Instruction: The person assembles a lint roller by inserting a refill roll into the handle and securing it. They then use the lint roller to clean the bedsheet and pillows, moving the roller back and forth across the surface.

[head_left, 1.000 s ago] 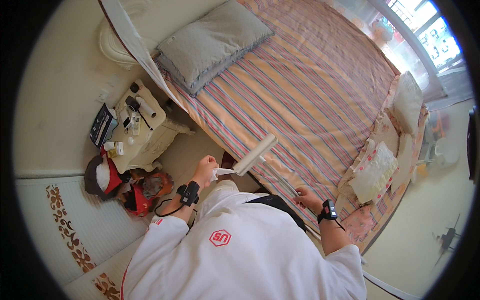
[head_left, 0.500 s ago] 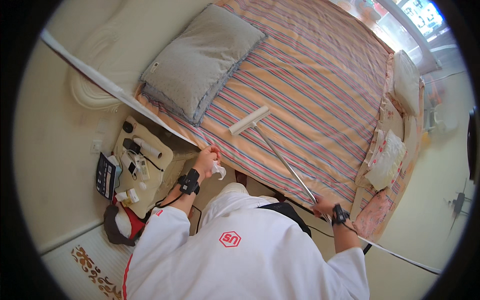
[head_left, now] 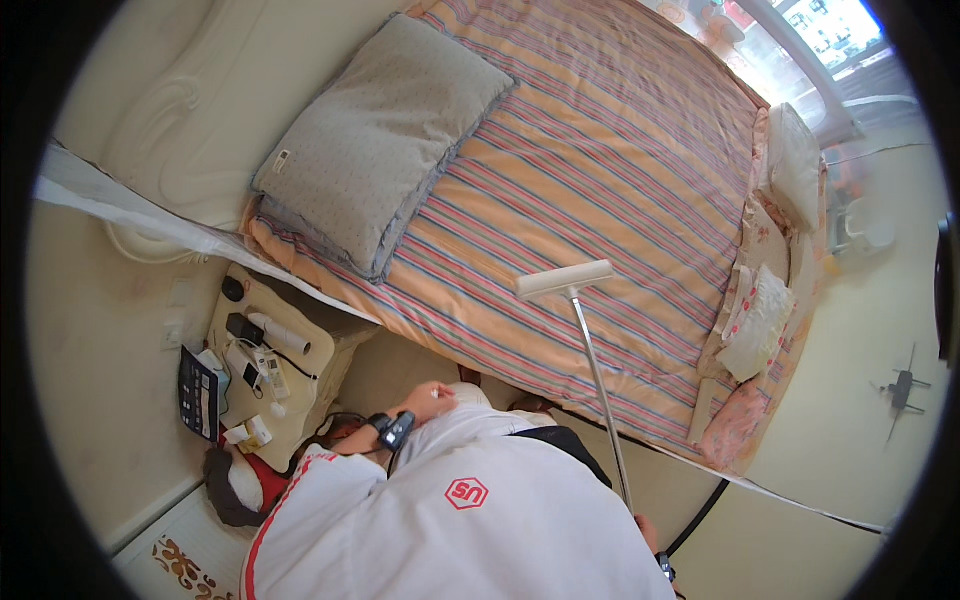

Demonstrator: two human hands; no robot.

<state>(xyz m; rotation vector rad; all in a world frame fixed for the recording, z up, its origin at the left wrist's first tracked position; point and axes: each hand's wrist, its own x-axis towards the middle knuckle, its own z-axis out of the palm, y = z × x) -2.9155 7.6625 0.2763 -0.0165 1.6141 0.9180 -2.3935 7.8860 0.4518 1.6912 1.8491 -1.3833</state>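
Observation:
A long-handled lint roller (head_left: 562, 280) with a white cylinder head and a thin metal pole rests against or hovers over the striped bed sheet (head_left: 560, 180); I cannot tell which. Its pole runs down to my right hand (head_left: 646, 532), which is closed round the lower end at my side and partly covered by my white shirt. My left hand (head_left: 430, 401) is drawn in near my lap, fingers curled together. Whatever it pinches does not stand out against my white clothing.
A grey pillow (head_left: 385, 150) lies at the bed's left end, with folded bedding (head_left: 760, 330) at the right. The bedside table (head_left: 305, 385) on the left bears a white cylinder, cables and small boxes. White netting (head_left: 290, 280) edges the bed.
My left hand has come back toward my lap; the crumpled white sheet it held no longer shows clearly. My right hand has pulled down and back, and the roller head has shifted right and nearer.

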